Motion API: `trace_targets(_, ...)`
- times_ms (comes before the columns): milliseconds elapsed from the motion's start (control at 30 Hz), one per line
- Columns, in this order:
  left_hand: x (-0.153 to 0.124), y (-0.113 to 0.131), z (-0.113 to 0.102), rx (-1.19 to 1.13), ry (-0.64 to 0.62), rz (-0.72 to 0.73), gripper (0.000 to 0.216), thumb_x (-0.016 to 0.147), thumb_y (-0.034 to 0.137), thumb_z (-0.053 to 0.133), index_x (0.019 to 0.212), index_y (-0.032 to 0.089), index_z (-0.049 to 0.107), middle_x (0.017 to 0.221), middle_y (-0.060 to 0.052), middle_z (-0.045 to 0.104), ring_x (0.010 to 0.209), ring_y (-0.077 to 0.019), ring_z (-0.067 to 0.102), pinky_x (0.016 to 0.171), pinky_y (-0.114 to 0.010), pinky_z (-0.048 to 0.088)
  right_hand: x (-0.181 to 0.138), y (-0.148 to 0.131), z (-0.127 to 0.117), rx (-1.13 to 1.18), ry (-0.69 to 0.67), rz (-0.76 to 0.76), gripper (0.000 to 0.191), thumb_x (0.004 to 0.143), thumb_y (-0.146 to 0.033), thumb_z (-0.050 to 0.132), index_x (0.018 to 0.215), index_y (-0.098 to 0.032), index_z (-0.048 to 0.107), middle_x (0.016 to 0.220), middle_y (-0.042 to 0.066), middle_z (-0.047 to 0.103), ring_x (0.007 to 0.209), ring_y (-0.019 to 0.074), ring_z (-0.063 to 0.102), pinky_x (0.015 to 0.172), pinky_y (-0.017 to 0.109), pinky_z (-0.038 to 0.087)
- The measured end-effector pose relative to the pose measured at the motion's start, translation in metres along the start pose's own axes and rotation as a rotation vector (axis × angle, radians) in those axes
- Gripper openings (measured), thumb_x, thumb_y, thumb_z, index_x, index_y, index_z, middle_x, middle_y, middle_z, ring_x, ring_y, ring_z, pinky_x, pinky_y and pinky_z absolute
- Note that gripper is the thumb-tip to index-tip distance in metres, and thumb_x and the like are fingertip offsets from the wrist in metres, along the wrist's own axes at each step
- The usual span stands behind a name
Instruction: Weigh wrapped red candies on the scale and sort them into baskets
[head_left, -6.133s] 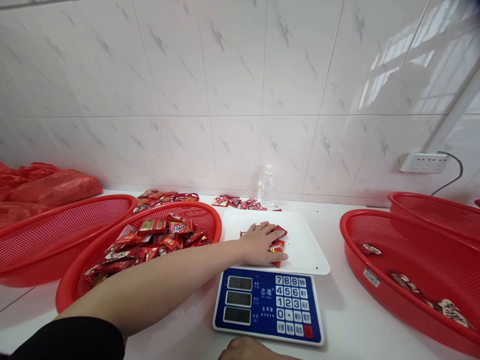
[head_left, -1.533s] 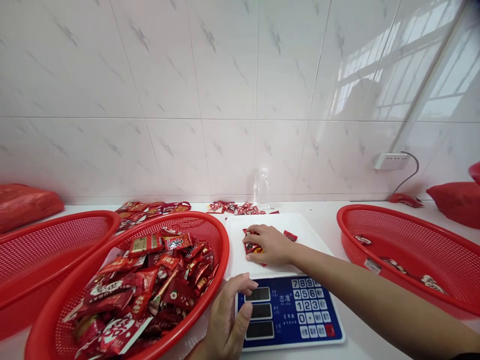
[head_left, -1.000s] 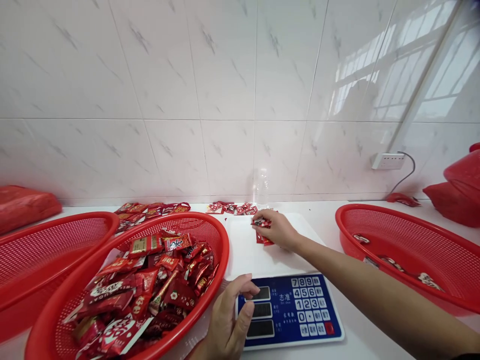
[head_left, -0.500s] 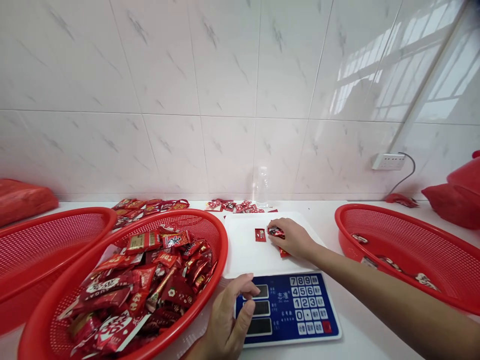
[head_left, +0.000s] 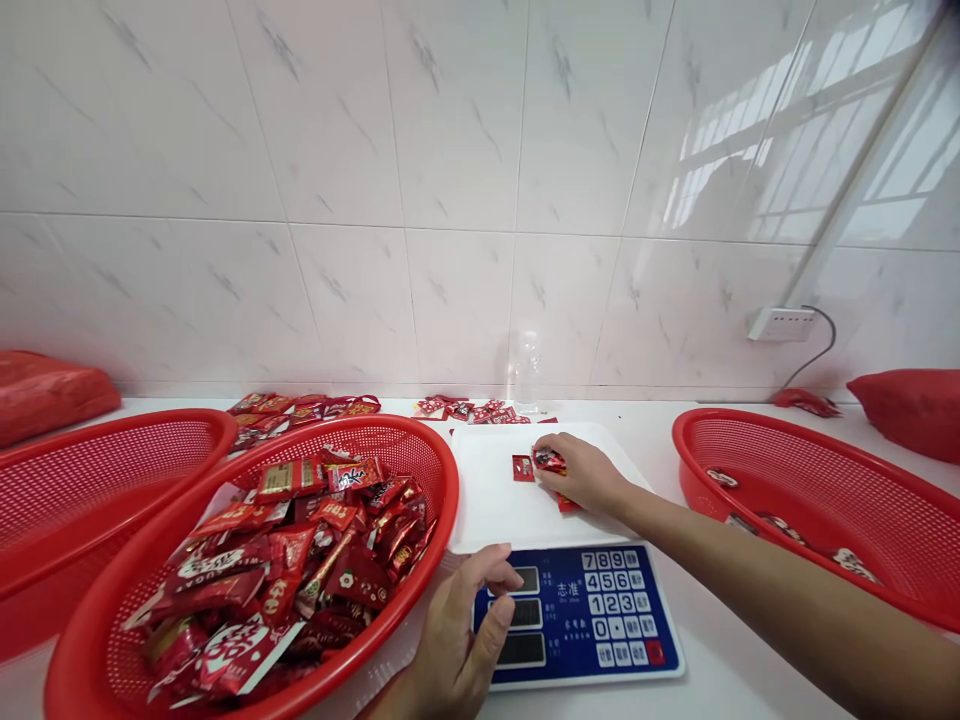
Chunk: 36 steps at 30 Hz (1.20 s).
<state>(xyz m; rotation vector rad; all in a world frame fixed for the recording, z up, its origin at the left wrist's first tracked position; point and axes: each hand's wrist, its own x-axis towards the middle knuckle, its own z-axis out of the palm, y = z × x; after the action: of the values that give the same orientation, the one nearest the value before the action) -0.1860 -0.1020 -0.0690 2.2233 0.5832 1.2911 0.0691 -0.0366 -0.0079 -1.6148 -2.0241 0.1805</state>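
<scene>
My right hand (head_left: 583,474) is closed around small red candy packets (head_left: 550,461) on the white pan (head_left: 487,520) of a weighing scale. One flat red packet (head_left: 523,467) lies on the pan just left of my fingers, and another shows under the palm. My left hand (head_left: 465,630) is at the left edge of the scale's blue keypad panel (head_left: 570,620), partly over the displays. Its fingers are loosely bent, thumb apart, with nothing in them. Left of it stands a red mesh basket (head_left: 450,490) full of wrapped candies (head_left: 285,560).
Another red basket (head_left: 217,425) stands at the far left. A red basket (head_left: 686,430) on the right holds several packets. Along the tiled wall lie loose packets (head_left: 300,408) and a clear bottle (head_left: 527,372). Red bags (head_left: 52,392) and a power strip (head_left: 781,323) are at the sides.
The view has shifted slightly. Both hands keep nearly the same places, the right still on the packets on the pan and the left beside the displays.
</scene>
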Motion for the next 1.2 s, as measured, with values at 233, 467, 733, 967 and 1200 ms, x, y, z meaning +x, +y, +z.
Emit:
trace_targets(233, -0.001, -0.002, 0.001, -0.017, 0.005, -0.009, 0.039, 0.097, 0.02, 0.045, 0.135, 0.025, 0.04, 0.102, -0.005, 0.066, 0.096, -0.0179, 0.064, 0.089, -0.032, 0.051, 0.024, -0.013, 0.004, 0.094, -0.077, 0.004, 0.03, 0.093, -0.036, 0.057, 0.117, -0.018, 0.058, 0.115, 0.007, 0.061, 0.097, 0.0176, 0.062, 0.084, 0.039, 0.052)
trace_targets(467, 0.001, -0.001, -0.001, 0.005, 0.007, -0.009, 0.039, 0.097, 0.02, 0.044, 0.135, 0.025, 0.04, 0.101, -0.005, 0.066, 0.096, -0.0177, 0.064, 0.091, -0.033, 0.051, 0.033, -0.023, 0.014, 0.025, -0.197, 0.012, 0.033, 0.092, -0.036, 0.058, 0.119, -0.017, 0.057, 0.119, 0.007, 0.059, 0.101, 0.0193, 0.061, 0.087, 0.041, 0.051)
trace_targets(733, 0.002, 0.004, -0.001, 0.025, 0.01, 0.013, 0.039, 0.096, 0.022, 0.046, 0.135, 0.027, 0.041, 0.1, -0.003, 0.068, 0.092, -0.0163, 0.065, 0.089, -0.03, 0.051, 0.034, -0.023, 0.016, -0.039, -0.215, 0.055, 0.032, 0.092, -0.036, 0.057, 0.119, -0.018, 0.057, 0.118, 0.007, 0.059, 0.1, 0.0188, 0.061, 0.085, 0.04, 0.052)
trace_targets(967, 0.002, 0.003, -0.001, 0.031, 0.009, 0.014, 0.04, 0.096, 0.021, 0.047, 0.135, 0.027, 0.041, 0.099, -0.003, 0.068, 0.092, -0.0163, 0.065, 0.089, -0.029, 0.051, 0.031, -0.023, 0.017, -0.041, -0.178, 0.025, 0.031, 0.093, -0.036, 0.057, 0.118, -0.018, 0.057, 0.117, 0.007, 0.06, 0.098, 0.0182, 0.061, 0.084, 0.039, 0.052)
trace_targets(1200, 0.004, 0.006, -0.002, 0.043, 0.0, 0.019, 0.039, 0.097, 0.022, 0.046, 0.135, 0.028, 0.039, 0.098, -0.002, 0.068, 0.091, -0.0155, 0.065, 0.09, -0.029, 0.05, 0.029, -0.023, 0.003, -0.052, -0.064, -0.019, 0.03, 0.093, -0.036, 0.056, 0.116, -0.018, 0.058, 0.116, 0.007, 0.06, 0.097, 0.0177, 0.061, 0.084, 0.039, 0.052)
